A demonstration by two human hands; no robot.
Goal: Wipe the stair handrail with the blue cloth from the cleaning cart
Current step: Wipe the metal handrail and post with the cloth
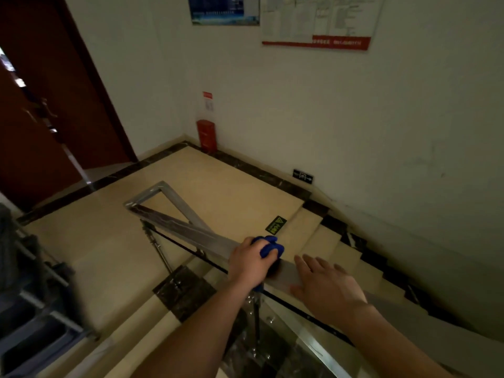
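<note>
- At the top of a flight of stairs, the flat metal handrail (191,230) ran from a corner above the landing down toward the lower right of the view.
- Left hand (249,264): set on top of the handrail, fingers curled round the blue cloth (268,248). The cloth was bunched between the palm and the rail, bulging out past the fingertips. A small blue end showed under the wrist at the near edge of the rail.
- Right hand (324,285): laid flat on the handrail just below the left hand, fingers straight and slightly spread, holding nothing. The two hands were close together but not touching.
- Cleaning cart (27,296): dark and blurred at the left edge of the view, well apart from both hands. Its contents could not be made out.
- Stairs (341,255): beige steps with dark edging, descending to the right along a white wall.
- Sticker (276,224): black and yellow, lying flat on the landing floor near the top step.
- Red box (206,135): stood on the floor in the far corner, against the wall.
- Brown door (54,105): at the left, beyond the landing.
- Notices (316,20): fixed high on the wall, their print too blurred to read.
</note>
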